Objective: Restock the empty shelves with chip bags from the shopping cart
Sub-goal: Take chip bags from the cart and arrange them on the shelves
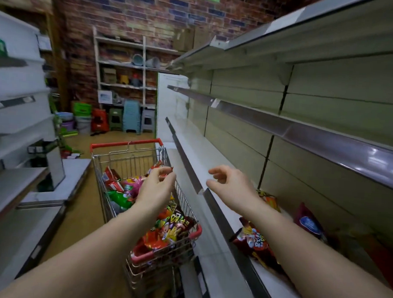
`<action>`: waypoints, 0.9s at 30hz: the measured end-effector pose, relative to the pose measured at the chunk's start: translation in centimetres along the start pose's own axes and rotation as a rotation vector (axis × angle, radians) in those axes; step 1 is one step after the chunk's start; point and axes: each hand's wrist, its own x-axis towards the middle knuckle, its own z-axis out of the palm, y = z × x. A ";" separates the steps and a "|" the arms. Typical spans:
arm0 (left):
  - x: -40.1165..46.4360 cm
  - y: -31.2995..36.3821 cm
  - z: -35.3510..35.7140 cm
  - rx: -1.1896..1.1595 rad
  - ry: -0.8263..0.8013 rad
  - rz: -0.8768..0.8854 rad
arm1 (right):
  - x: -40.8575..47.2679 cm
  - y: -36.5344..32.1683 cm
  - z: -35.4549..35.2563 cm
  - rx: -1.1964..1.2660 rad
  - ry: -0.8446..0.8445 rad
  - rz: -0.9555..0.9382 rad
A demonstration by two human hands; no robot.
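The left hand [159,181] pinches the top edge of a red chip bag [162,170] above the shopping cart [146,144], while the right hand [229,181] hovers loosely open beside it over the shelf [191,135]; the bag looks light, crinkly and crushable, best held by its seam.

Shopping cart [188,235]: wire basket, red rim and red handle, standing in the aisle just beside the shelving on the right, piled with mixed chip bags [164,235] in red, pink, green and dark brown, lying at all angles. Shelves [214,172]: pale boards with grey front strips, mostly bare; on the low board, a dark red bag [255,243] lies flat at the front edge, an orange-yellow bag [270,200] behind it and a maroon bag [308,221] upright near the back panel
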 end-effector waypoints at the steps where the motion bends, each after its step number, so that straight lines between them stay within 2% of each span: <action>1: 1.0 -0.5 -0.2 -0.003 0.007 -0.008 | 1.1 0.1 0.7 0.012 -0.010 0.002; 11: 14.5 -6.9 -3.8 -0.023 -0.013 -0.111 | 14.2 -0.3 10.0 0.076 -0.062 0.049; 17: 22.4 -12.3 -6.5 -0.027 -0.010 -0.277 | 21.2 0.2 16.7 0.088 -0.134 0.123; 27: 30.7 -22.4 -5.1 0.064 0.024 -0.545 | 29.7 7.2 27.3 0.111 -0.334 0.274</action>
